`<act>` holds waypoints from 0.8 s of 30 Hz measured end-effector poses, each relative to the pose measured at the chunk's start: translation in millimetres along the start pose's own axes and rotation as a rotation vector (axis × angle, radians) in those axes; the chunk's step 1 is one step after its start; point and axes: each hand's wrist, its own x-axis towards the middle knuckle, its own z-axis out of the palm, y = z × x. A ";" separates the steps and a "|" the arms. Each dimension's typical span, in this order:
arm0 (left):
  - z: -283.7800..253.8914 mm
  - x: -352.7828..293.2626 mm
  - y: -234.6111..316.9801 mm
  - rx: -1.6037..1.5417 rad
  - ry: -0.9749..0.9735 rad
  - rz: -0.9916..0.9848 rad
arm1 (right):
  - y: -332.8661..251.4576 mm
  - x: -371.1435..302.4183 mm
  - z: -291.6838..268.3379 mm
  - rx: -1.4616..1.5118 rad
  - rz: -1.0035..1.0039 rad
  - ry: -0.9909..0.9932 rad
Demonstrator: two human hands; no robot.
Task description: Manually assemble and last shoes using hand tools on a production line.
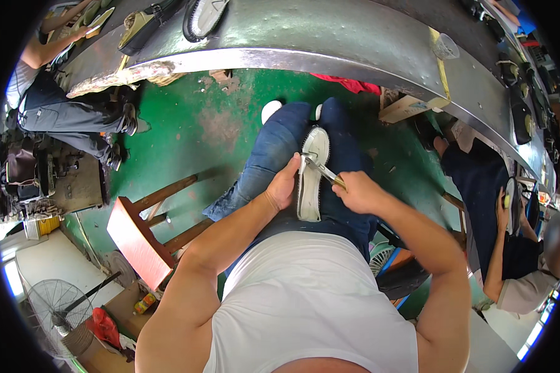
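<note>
A shoe (310, 193) with a pale, whitish underside and a notched edge lies lengthwise on my lap, between my thighs. My left hand (285, 181) grips its left side, with the thumb up beside the pincers' jaws. In my right hand (359, 193) is a pair of metal pincers (322, 169), closed in the fist at the handles. The jaws rest at the shoe's left edge near its middle, close to my left thumb. Whether they bite on material there is too small to tell.
Ahead runs a metal-topped workbench (330, 37), bearing a similar pale-soled shoe (206, 17) and a dark shoe (144, 31). A wooden stool (140, 239) stands at my left, a fan (56, 311) behind it. Co-workers sit left (62, 118) and right (479, 186).
</note>
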 end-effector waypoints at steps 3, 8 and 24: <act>3.8 11.5 -0.7 0.244 0.070 0.174 | -1.0 -8.9 21.0 0.120 0.036 0.089; 23.6 9.8 11.8 0.263 0.151 0.128 | 6.0 3.8 8.8 0.782 0.310 -0.168; 41.9 22.2 28.5 0.501 0.217 0.040 | 45.7 -23.0 -31.3 0.912 0.310 -0.332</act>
